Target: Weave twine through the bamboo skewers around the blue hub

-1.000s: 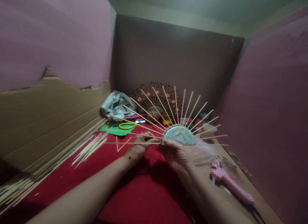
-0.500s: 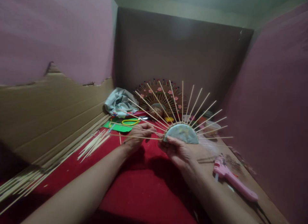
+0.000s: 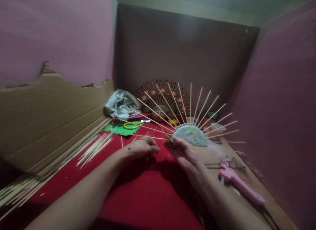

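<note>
My right hand (image 3: 183,153) holds up a half-round pale blue piece (image 3: 191,135) with several thin wooden sticks fanning out of its curved edge. The fingers grip its lower left corner. My left hand (image 3: 142,148) lies just left of it, over the red cloth (image 3: 138,193), with its fingers curled and its fingertips close to my right hand's. Whether it pinches a stick I cannot make out.
A pink glue gun (image 3: 238,184) lies at the right on the brown board. Loose sticks (image 3: 95,150) lie at the left beside cardboard. Behind are a finished flowered fan (image 3: 161,98), yellow scissors (image 3: 132,125) on green paper, a crumpled cloth (image 3: 120,104) and a small bowl (image 3: 217,128).
My left hand has come down off the lowest left stick and drawn in towards my right hand. The fan piece has shifted slightly right and up.
</note>
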Motion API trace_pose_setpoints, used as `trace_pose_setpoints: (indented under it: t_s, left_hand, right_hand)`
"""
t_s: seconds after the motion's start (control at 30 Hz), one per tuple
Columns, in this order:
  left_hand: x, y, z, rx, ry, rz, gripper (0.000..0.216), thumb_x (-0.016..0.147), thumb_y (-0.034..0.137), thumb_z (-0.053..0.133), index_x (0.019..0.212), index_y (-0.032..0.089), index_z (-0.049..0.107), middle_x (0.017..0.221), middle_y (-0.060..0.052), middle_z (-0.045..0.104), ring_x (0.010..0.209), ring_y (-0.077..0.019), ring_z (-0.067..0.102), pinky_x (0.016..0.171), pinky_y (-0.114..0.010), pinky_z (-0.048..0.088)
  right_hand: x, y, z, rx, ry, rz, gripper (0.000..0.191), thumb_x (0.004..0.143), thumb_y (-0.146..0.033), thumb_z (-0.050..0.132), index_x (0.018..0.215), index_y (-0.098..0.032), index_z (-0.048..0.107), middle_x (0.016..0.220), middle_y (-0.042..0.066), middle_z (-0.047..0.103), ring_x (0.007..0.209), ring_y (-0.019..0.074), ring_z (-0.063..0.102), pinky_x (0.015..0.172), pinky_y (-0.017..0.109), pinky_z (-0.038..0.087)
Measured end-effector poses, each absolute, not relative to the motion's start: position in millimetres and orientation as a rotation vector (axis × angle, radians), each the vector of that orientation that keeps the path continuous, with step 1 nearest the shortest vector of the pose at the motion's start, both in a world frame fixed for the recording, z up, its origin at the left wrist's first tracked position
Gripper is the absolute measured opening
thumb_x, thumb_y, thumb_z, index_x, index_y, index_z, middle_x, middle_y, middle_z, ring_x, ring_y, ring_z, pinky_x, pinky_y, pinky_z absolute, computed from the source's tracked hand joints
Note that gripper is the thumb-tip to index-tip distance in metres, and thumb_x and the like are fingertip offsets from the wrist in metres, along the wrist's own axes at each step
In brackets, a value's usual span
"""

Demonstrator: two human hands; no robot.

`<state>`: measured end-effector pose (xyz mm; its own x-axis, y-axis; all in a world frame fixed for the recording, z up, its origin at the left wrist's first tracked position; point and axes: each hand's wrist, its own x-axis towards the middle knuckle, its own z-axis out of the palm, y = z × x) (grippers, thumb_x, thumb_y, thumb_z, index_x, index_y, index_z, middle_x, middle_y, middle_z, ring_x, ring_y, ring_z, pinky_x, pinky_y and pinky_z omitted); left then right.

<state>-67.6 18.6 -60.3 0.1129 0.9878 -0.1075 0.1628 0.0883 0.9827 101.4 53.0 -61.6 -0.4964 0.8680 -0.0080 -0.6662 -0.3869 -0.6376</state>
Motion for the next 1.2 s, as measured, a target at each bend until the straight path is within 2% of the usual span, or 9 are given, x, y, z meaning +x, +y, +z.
trace_pose_setpoints:
  t_s: [0.1, 0.27, 0.4, 0.7, 0.93, 1.0, 1.07, 1.13, 1.2]
  left_hand:
    - [-58.0, 4.8, -47.6, 1.399, 1.093, 0.776, 0.019, 0.063, 0.032, 0.069, 0.063, 0.014, 0.064, 0.043, 0.001, 0.055, 0.031, -0.0081, 0.044, 0.03, -0.018, 0.027]
    - [-40.2, 3.3, -43.6, 1.336, 1.179, 1.288, 0.019, 0.073, 0.035, 0.06, 0.071, 0.016, 0.055, 0.041, 0.007, 0.048, 0.027, -0.0045, 0.038, 0.028, -0.014, 0.025]
    - [-24.6, 2.2, -46.8, 1.266, 1.265, 1.393, 0.023, 0.074, 0.037, 0.058, 0.081, 0.015, 0.056, 0.041, 0.005, 0.052, 0.027, -0.0072, 0.044, 0.028, -0.015, 0.03]
    - [-18.4, 3.4, -46.4, 0.888, 1.147, 1.538, 0.024, 0.068, 0.035, 0.064, 0.075, 0.014, 0.056, 0.044, 0.006, 0.052, 0.028, -0.0056, 0.043, 0.024, -0.014, 0.023]
    - [-10.6, -2.7, -47.7, 0.88, 1.109, 1.508, 0.022, 0.067, 0.035, 0.064, 0.071, 0.016, 0.053, 0.044, 0.007, 0.049, 0.029, -0.0062, 0.04, 0.027, -0.016, 0.024]
    - [-12.5, -3.9, -47.5, 1.137, 1.214, 1.595, 0.018, 0.071, 0.034, 0.061, 0.073, 0.016, 0.057, 0.048, 0.005, 0.053, 0.035, -0.0076, 0.045, 0.033, -0.018, 0.032]
    - [-19.5, -3.3, -47.3, 1.518, 1.371, 1.73, 0.012, 0.076, 0.029, 0.058, 0.076, 0.017, 0.062, 0.061, 0.001, 0.062, 0.051, -0.0103, 0.055, 0.049, -0.021, 0.043]
    - [-29.5, -1.9, -47.2, 1.912, 1.508, 1.819, 0.011, 0.079, 0.023, 0.054, 0.079, 0.018, 0.064, 0.076, -0.002, 0.066, 0.071, -0.0136, 0.06, 0.068, -0.024, 0.045]
    - [-38.8, -0.8, -47.6, 2.202, 1.58, 1.786, 0.013, 0.082, 0.021, 0.051, 0.083, 0.019, 0.064, 0.082, -0.004, 0.066, 0.079, -0.015, 0.059, 0.074, -0.025, 0.044]
  right_hand:
    - [101.1, 54.8, -63.2, -0.42, -0.733, 1.968, 0.01, 0.055, -0.008, 0.069, 0.058, -0.015, 0.063, 0.059, 0.0, 0.066, 0.058, 0.0121, 0.059, 0.078, 0.032, 0.05]
    - [101.8, 54.9, -65.3, -0.409, -0.768, 1.954, 0.007, 0.057, -0.009, 0.068, 0.064, -0.012, 0.067, 0.066, 0.003, 0.07, 0.067, 0.0147, 0.062, 0.076, 0.03, 0.049]
    - [100.0, 53.1, -66.8, -0.421, -0.763, 1.929, 0.005, 0.059, -0.008, 0.067, 0.061, -0.013, 0.066, 0.065, 0.002, 0.069, 0.067, 0.0135, 0.061, 0.079, 0.03, 0.048]
    - [90.2, 36.4, -64.6, -0.41, -0.789, 1.776, 0.015, 0.056, -0.006, 0.069, 0.069, -0.014, 0.068, 0.073, 0.002, 0.069, 0.074, 0.015, 0.061, 0.082, 0.031, 0.046]
    - [90.0, 38.9, -64.6, -0.484, -0.722, 1.754, 0.01, 0.056, -0.009, 0.07, 0.064, -0.014, 0.067, 0.069, 0.002, 0.068, 0.071, 0.0132, 0.06, 0.075, 0.027, 0.047]
    - [90.0, 39.0, -66.0, -0.48, -0.739, 1.758, 0.01, 0.056, -0.009, 0.07, 0.065, -0.013, 0.067, 0.068, 0.002, 0.068, 0.071, 0.0133, 0.06, 0.075, 0.027, 0.047]
    - [89.4, 36.5, -66.9, -0.443, -0.799, 1.752, 0.014, 0.057, -0.009, 0.07, 0.07, -0.013, 0.067, 0.072, 0.002, 0.068, 0.072, 0.0141, 0.06, 0.075, 0.028, 0.047]
    - [88.6, 32.1, -67.3, -0.426, -0.876, 1.72, 0.018, 0.058, -0.008, 0.069, 0.075, -0.014, 0.067, 0.076, 0.002, 0.068, 0.074, 0.0148, 0.06, 0.075, 0.029, 0.047]
    - [87.9, 27.7, -67.2, -0.437, -0.93, 1.676, 0.019, 0.058, -0.008, 0.069, 0.075, -0.016, 0.066, 0.077, 0.0, 0.068, 0.074, 0.0148, 0.059, 0.074, 0.03, 0.047]
